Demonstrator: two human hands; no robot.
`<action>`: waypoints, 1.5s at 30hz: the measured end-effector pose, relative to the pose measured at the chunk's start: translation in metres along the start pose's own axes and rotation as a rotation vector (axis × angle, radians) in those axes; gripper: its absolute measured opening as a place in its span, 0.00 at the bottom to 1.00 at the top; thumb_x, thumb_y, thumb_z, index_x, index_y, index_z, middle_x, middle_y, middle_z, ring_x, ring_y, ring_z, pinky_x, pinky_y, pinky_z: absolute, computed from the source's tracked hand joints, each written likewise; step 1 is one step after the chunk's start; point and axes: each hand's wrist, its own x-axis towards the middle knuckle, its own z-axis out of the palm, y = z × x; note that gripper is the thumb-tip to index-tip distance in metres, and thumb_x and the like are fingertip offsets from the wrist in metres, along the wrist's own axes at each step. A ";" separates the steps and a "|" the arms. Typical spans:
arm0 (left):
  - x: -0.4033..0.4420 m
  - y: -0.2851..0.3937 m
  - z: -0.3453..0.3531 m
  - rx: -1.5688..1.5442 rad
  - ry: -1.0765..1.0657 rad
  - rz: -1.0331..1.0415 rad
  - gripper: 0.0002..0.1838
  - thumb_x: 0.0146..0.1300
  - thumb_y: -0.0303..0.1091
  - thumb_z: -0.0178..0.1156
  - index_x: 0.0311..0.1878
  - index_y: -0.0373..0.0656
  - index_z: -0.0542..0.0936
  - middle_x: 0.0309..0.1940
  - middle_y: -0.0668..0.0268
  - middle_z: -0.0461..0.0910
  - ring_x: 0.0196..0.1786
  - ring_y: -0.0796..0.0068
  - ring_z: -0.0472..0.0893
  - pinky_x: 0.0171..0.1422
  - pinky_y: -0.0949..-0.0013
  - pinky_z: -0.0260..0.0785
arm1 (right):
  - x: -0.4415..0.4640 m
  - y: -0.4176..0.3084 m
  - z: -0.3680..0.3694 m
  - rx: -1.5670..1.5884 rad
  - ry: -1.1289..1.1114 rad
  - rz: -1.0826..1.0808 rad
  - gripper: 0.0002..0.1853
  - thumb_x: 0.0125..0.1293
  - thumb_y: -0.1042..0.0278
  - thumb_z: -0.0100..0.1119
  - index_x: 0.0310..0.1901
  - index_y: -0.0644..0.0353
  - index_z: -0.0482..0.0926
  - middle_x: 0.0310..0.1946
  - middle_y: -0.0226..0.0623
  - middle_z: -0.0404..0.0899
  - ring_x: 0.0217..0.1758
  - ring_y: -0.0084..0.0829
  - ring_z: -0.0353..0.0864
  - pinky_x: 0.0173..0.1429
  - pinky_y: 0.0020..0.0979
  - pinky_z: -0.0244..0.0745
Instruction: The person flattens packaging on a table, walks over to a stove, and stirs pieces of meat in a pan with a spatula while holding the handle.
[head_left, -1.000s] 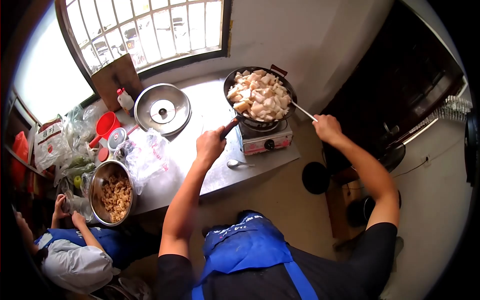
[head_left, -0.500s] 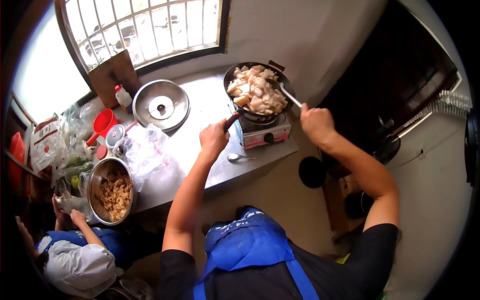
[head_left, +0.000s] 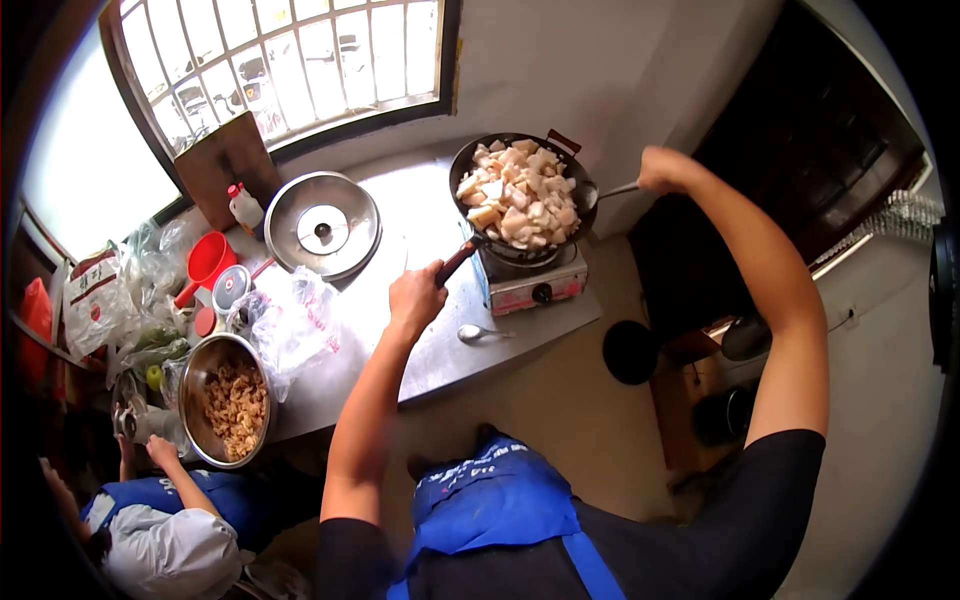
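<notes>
My left hand (head_left: 417,298) is wrapped round the dark handle (head_left: 458,262) of a wok (head_left: 462,160), which sits on a portable gas stove (head_left: 535,290). Pale, chunky pieces of food (head_left: 520,195) are heaped in the wok. Beyond the wok's right side, my right hand (head_left: 668,170) grips a long-handled metal cooking utensil (head_left: 615,191). The utensil's rounded head rests at the right inner edge of the wok, beside the food. A white spoon (head_left: 475,332) lies on the counter in front of the stove.
Left on the metal counter (head_left: 420,345) are a large steel lid (head_left: 300,190), a red ladle-like scoop (head_left: 210,258), plastic bags (head_left: 300,320) and a steel bowl (head_left: 190,410) of brown food pieces. A co-worker (head_left: 165,540) works at lower left. A black bucket (head_left: 630,352) stands on the floor.
My right hand has moved right and up, drawing the utensil's head from the food to the wok's right edge. My left hand stays on the handle.
</notes>
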 end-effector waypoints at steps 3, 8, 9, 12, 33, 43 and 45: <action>0.004 -0.004 0.006 0.033 -0.038 0.013 0.26 0.54 0.36 0.70 0.60 0.57 0.81 0.30 0.54 0.85 0.36 0.50 0.86 0.43 0.50 0.78 | 0.005 0.016 0.052 0.282 0.126 0.003 0.13 0.59 0.63 0.64 0.33 0.67 0.86 0.34 0.58 0.84 0.39 0.54 0.86 0.45 0.48 0.78; 0.005 -0.004 0.000 0.041 -0.029 0.035 0.28 0.53 0.35 0.70 0.60 0.55 0.81 0.30 0.54 0.85 0.36 0.49 0.86 0.43 0.50 0.78 | 0.017 0.041 0.133 0.509 0.160 -0.084 0.15 0.66 0.56 0.60 0.35 0.60 0.86 0.28 0.50 0.83 0.32 0.50 0.84 0.39 0.44 0.75; 0.003 -0.003 0.001 0.039 -0.022 0.049 0.28 0.52 0.35 0.70 0.60 0.55 0.81 0.30 0.53 0.85 0.36 0.49 0.85 0.43 0.50 0.78 | 0.021 0.039 0.147 0.547 0.197 -0.101 0.15 0.67 0.56 0.60 0.37 0.60 0.85 0.27 0.50 0.82 0.32 0.51 0.83 0.39 0.44 0.75; 0.001 -0.005 0.003 0.019 0.027 0.099 0.21 0.54 0.35 0.67 0.54 0.53 0.81 0.28 0.53 0.84 0.35 0.47 0.85 0.40 0.47 0.76 | 0.022 0.037 0.184 0.613 0.286 -0.150 0.15 0.70 0.55 0.57 0.42 0.58 0.85 0.28 0.51 0.81 0.34 0.52 0.83 0.41 0.44 0.75; 0.000 0.003 0.006 0.020 0.031 0.002 0.24 0.54 0.38 0.68 0.58 0.56 0.84 0.33 0.53 0.86 0.39 0.50 0.86 0.46 0.52 0.79 | -0.071 -0.058 0.178 -0.252 0.632 -0.260 0.19 0.68 0.68 0.53 0.58 0.63 0.80 0.23 0.42 0.83 0.24 0.40 0.86 0.31 0.39 0.80; -0.007 0.006 0.005 -0.042 0.073 0.008 0.16 0.57 0.40 0.67 0.51 0.54 0.85 0.34 0.54 0.86 0.40 0.49 0.86 0.46 0.50 0.78 | -0.128 -0.065 0.109 -0.350 0.639 -0.150 0.16 0.74 0.66 0.50 0.58 0.56 0.82 0.26 0.38 0.84 0.29 0.37 0.88 0.32 0.37 0.81; -0.006 0.009 0.004 -0.035 0.057 0.010 0.15 0.58 0.41 0.67 0.49 0.52 0.85 0.34 0.54 0.87 0.40 0.50 0.87 0.46 0.51 0.78 | -0.147 -0.055 0.075 -0.221 0.623 -0.136 0.15 0.73 0.62 0.54 0.58 0.51 0.82 0.28 0.41 0.85 0.31 0.42 0.88 0.36 0.42 0.82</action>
